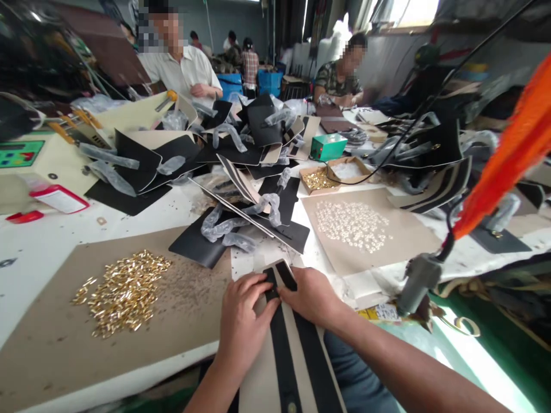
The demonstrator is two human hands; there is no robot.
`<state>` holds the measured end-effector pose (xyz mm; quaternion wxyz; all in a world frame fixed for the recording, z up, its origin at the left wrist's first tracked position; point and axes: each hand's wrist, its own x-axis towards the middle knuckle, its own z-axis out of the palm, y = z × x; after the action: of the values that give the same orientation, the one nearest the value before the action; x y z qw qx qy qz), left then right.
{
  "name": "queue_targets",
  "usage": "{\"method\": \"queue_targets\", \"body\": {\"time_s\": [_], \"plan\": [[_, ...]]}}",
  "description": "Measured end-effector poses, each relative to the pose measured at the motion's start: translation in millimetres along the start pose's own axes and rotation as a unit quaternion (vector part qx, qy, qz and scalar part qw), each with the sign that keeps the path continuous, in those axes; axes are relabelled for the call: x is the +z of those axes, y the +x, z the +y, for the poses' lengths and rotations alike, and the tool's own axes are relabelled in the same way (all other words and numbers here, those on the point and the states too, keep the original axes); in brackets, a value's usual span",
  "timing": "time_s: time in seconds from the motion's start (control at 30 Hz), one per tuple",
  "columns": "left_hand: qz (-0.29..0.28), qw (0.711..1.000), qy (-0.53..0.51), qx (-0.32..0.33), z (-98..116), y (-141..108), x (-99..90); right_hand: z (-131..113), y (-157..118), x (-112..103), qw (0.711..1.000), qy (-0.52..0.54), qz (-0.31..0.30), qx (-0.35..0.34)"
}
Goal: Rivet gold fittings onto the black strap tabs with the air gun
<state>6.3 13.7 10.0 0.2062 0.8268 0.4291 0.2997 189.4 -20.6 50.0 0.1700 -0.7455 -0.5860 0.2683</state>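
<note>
A beige panel with black stripes (291,332) lies lengthwise in front of me, its far end at the table edge and its near end over my lap. My left hand (246,312) is closed on the panel's far left side, thumb and fingertips pinching together on a black stripe. Whether a small part sits between those fingertips, I cannot tell. My right hand (316,295) grips the far right edge, thumb on top and the other fingers out of sight. A small round metal piece (291,407) shows on the stripe at the near end.
Brass-coloured pins (124,292) are heaped on brown board at left; pale washers (353,225) are spread at right. Black panels with plastic-wrapped straps (241,223) pile up ahead. A grey device (419,281) hangs by an orange cord at right. Co-workers (181,71) sit across the table.
</note>
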Motion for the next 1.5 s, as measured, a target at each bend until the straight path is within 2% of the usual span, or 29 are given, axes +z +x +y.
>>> {"method": "queue_targets", "body": {"time_s": [0.07, 0.13, 0.2, 0.27, 0.37, 0.47, 0.63, 0.8, 1.03, 1.2, 1.3, 1.4, 1.5], "plan": [[0.008, 1.0, -0.013, -0.001, -3, -1, 1.1, 11, -2, -10, 0.998, 0.054, 0.02, 0.001], [0.016, 1.0, -0.019, -0.002, -4, -1, 1.0, 31, -3, -24, 0.994, 0.087, 0.068, 0.015], [0.022, 0.999, -0.023, 0.0, -3, -2, 0.5, 57, 0, -41, 0.988, 0.072, 0.132, 0.036], [0.028, 0.999, -0.028, 0.002, -3, -3, 0.3, 84, 8, -59, 0.984, 0.001, 0.17, 0.056], [0.031, 0.999, -0.031, 0.002, -4, -4, 0.4, 114, 26, -76, 0.977, -0.101, 0.17, 0.081], [0.029, 0.999, -0.026, 0.006, -5, -5, 0.7, 125, 40, -81, 0.974, -0.138, 0.159, 0.085], [0.028, 0.999, -0.017, 0.009, -4, -7, 1.2, 124, 47, -81, 0.972, -0.181, 0.135, 0.068], [0.015, 1.0, -0.011, -0.005, -1, -7, 0.0, 121, 46, -87, 0.97, -0.223, 0.083, 0.048], [0.02, 0.999, -0.022, -0.015, 3, -7, -1.9, 112, 57, -92, 0.955, -0.29, 0.034, 0.047], [0.006, 0.999, -0.027, -0.037, 6, -9, -3.4, 102, 62, -91, 0.941, -0.336, 0.024, 0.023], [0.005, 0.998, -0.034, -0.046, 9, -11, -5.5, 95, 56, -90, 0.936, -0.351, 0.034, 0.013], [0.005, 0.997, -0.046, -0.055, 12, -13, -6.2, 80, 37, -85, 0.951, -0.306, 0.051, -0.008], [0.011, 0.997, -0.054, -0.057, 11, -14, -4.1, 52, 10, -68, 0.985, -0.146, 0.031, -0.091]]}}
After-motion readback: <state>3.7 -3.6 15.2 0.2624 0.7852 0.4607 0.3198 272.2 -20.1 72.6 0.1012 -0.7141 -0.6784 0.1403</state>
